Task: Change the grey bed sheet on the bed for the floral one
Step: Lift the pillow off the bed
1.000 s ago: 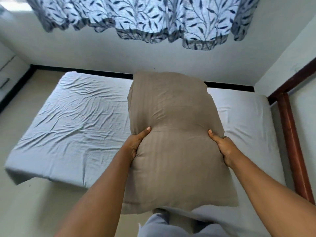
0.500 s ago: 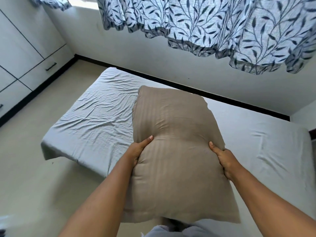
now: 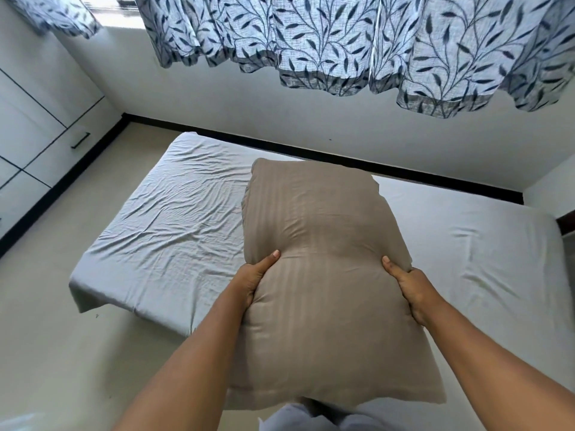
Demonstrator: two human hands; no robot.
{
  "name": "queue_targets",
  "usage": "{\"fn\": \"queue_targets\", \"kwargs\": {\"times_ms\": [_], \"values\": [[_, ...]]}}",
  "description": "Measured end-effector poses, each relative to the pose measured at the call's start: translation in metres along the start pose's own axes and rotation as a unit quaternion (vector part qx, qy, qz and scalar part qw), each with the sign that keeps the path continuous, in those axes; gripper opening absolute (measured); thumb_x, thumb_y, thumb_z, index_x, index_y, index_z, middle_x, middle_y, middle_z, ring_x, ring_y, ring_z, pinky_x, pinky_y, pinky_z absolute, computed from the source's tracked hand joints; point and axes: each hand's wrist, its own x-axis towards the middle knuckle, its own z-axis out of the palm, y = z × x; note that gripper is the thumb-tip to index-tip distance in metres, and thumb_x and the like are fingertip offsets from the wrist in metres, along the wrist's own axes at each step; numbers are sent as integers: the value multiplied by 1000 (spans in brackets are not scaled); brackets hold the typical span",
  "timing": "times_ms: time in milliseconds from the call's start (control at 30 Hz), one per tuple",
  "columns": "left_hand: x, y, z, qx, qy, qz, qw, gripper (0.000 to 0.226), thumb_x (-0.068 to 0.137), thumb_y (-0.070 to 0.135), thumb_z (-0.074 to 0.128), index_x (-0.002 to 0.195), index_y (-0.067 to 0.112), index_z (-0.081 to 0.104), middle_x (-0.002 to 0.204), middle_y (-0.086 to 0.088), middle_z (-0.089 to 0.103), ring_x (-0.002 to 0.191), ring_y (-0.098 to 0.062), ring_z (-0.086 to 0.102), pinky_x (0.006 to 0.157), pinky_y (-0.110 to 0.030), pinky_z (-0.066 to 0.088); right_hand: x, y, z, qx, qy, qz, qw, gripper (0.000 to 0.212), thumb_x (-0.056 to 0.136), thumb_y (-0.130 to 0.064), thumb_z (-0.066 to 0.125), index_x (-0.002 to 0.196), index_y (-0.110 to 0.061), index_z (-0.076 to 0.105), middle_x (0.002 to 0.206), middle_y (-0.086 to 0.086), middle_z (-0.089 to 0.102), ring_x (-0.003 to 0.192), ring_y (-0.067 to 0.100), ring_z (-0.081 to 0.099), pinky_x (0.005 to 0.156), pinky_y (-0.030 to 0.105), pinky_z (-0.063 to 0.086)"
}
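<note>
A tan striped pillow is held up in front of me, above the bed. My left hand grips its left side with the thumb on top. My right hand grips its right side the same way. Below lies the low bed covered by the wrinkled grey sheet, which runs from the left corner to the far right. No floral sheet is in view.
A leaf-patterned curtain hangs over the white wall behind the bed. White wardrobe doors stand at the left. Pale floor lies between me and the bed's left end. A dark wooden edge shows at the far right.
My view has swung left, bringing the wardrobe and more floor into sight while the wooden post at the right has left the frame. Both hands keep the same grip on the pillow.
</note>
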Motion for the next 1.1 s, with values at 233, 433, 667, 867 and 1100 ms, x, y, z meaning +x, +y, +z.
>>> {"fn": "queue_targets", "kwargs": {"times_ms": [233,433,667,867,1100], "values": [[15,14,-4,17,-2,5,1000,56,70,39,89,110,5,69,103,-7,77,97,-21,74,93,-38,57,10,-7,13,22,-3,-4,1000,60,86,-50,76,125,-6,65,112,8,73,100,26,69,80,33,55],[37,39,-44,21,-1,13,1000,51,74,36,88,111,5,70,103,-8,78,97,-22,74,93,-40,57,19,-22,63,23,-4,-7,1000,62,85,-50,77,125,-5,65,111,8,73,101,27,69,86,37,56],[100,91,-162,17,-2,15,1000,54,74,36,87,114,4,70,104,-9,77,98,-22,74,92,-37,58,27,-50,200,16,-18,-8,1000,56,85,-50,76,122,-9,66,111,7,74,100,26,70,86,37,57],[175,152,-294,26,7,18,999,42,77,33,85,105,5,72,96,-8,78,91,-21,74,85,-34,58,48,-77,360,11,-16,-8,1000,44,87,-45,76,112,-9,69,106,9,75,97,27,71,79,33,57],[241,225,-421,65,8,39,997,70,55,54,93,104,8,74,94,-6,78,88,-19,75,76,-30,59,80,-106,518,30,-38,-24,999,35,88,-38,77,109,-10,72,102,6,79,98,24,74,96,43,57]]}}
